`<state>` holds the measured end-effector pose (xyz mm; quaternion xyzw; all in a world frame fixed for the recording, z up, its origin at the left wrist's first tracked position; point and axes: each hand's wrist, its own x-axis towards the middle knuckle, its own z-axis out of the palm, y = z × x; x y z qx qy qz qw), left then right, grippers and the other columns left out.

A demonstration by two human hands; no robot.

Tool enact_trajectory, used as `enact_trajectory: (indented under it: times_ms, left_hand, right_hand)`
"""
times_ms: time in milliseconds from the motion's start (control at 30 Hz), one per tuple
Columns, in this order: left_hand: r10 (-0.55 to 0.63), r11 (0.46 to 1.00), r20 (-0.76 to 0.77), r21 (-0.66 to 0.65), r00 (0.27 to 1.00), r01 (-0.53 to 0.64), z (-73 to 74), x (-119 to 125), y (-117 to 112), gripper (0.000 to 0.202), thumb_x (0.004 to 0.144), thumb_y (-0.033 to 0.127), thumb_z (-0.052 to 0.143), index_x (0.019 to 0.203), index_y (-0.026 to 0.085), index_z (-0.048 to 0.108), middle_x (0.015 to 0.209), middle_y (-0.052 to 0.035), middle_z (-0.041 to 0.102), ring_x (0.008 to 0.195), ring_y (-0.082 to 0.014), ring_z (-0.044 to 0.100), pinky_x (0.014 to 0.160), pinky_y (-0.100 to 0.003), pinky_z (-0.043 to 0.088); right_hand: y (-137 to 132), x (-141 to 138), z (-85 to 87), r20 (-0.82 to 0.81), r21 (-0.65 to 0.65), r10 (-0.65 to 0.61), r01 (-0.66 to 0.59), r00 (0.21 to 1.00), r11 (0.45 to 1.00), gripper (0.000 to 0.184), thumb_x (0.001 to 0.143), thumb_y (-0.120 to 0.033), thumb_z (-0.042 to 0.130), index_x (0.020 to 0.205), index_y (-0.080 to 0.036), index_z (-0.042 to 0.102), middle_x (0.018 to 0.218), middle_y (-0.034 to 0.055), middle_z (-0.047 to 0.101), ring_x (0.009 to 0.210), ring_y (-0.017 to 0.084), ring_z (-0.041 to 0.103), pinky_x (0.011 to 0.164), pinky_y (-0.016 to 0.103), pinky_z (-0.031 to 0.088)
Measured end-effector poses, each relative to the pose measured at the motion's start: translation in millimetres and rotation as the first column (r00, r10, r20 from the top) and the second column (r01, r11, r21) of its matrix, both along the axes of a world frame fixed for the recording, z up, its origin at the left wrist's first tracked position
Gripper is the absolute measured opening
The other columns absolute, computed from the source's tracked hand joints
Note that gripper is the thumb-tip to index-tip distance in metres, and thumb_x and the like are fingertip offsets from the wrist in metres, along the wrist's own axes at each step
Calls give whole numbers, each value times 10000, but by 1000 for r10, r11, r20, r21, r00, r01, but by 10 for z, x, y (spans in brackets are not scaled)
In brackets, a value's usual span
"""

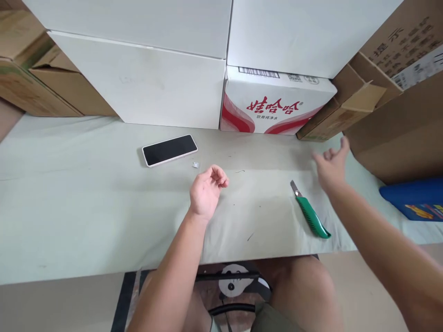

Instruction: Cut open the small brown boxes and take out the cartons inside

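My left hand (208, 191) is held above the middle of the table, palm turned partly up. Its fingers are loosely curled, and I see nothing in them. Just beyond it lies a small white square piece (195, 164), too small to name. A phone (170, 150) with a dark screen and pale rim rests beside that piece. Over at the right, my right hand (332, 166) is slightly blurred, thumb and a finger stretched apart, and appears to hold nothing. Nearest to it is a green utility knife (312, 216), lying on the table with its blade out and pointing away from me.
White cartons (145, 83) are stacked along the back, one a white and red carton (277, 103) with printed characters. Brown cardboard boxes (69, 87) stand at the left and right. A blue package (411, 196) lies at the right. A pale green cloth (86, 198) covers the table.
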<state>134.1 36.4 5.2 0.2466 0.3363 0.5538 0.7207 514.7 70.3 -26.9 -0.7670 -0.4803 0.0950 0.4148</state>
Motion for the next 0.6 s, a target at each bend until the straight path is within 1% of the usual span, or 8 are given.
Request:
enact_trajectory:
  times_ms: [67,100,167,267,367,467,533,600]
  left_hand:
    - [6,1000,28,1,1000,-6,-6,11,-28,283,755,442,619,652,178,612,661,-14,485,658,-151,509,667,-281,421]
    - [10,1000,48,3,999,-11,-9,20,-50,271,767,426,604,657,179,614,660,-14,492,653,-149,509,665,-281,420]
    - [13,1000,100,-5,995,-13,-15,37,-112,245,791,384,574,663,180,619,660,-14,514,644,-146,514,668,-278,421]
    - [-23,996,202,-79,979,40,-29,43,-226,228,813,334,539,663,181,618,673,-19,561,646,-142,539,680,-271,416]
    - [8,995,244,-98,970,17,-37,25,-344,235,821,334,547,653,183,612,678,-26,573,645,-150,548,682,-280,415]
    - [46,995,300,-95,953,-18,-8,-7,-434,229,830,349,550,733,179,669,780,-57,653,762,-184,619,751,-294,449]
    - [61,995,377,-99,924,-26,35,-65,-469,256,851,369,533,829,182,706,935,-87,725,930,-224,668,879,-331,481]
    - [56,994,464,-112,884,-4,90,-186,-493,322,875,422,510,925,187,724,1093,-111,754,1113,-269,682,1043,-394,466]
  right_hand:
    - [-470,-292,-164,-124,-47,11,-17,992,999,986,835,-515,636,1649,-212,168,1645,325,374,1533,366,501,1166,528,493]
    - [-679,-425,-211,-163,-54,31,-40,986,998,973,816,-541,633,1631,-222,206,1656,298,376,1548,374,481,1199,569,464]
    - [-996,-647,-211,-206,-38,84,-94,975,995,923,798,-588,658,1590,-269,307,1681,231,382,1590,367,420,1274,617,373]
    - [-1166,-920,-4,-20,8,172,-172,985,985,789,809,-589,721,1530,-386,471,1661,136,457,1611,340,389,1342,586,278]
    - [-1100,-1310,305,97,121,312,-322,945,939,689,871,-564,688,1519,-404,517,1664,110,471,1611,341,388,1345,616,271]
    - [-1033,-1902,507,174,122,545,-567,820,814,578,961,-524,595,1498,-314,555,1675,135,461,1618,366,370,1323,696,261]
    - [-1022,-2347,532,268,40,693,-726,670,687,541,997,-502,546,1479,-258,581,1671,159,465,1623,381,355,1302,716,281]
    - [-1013,-2771,504,340,-59,804,-843,487,535,529,1023,-491,494,1482,-247,597,1689,157,444,1635,384,329,1293,709,304]
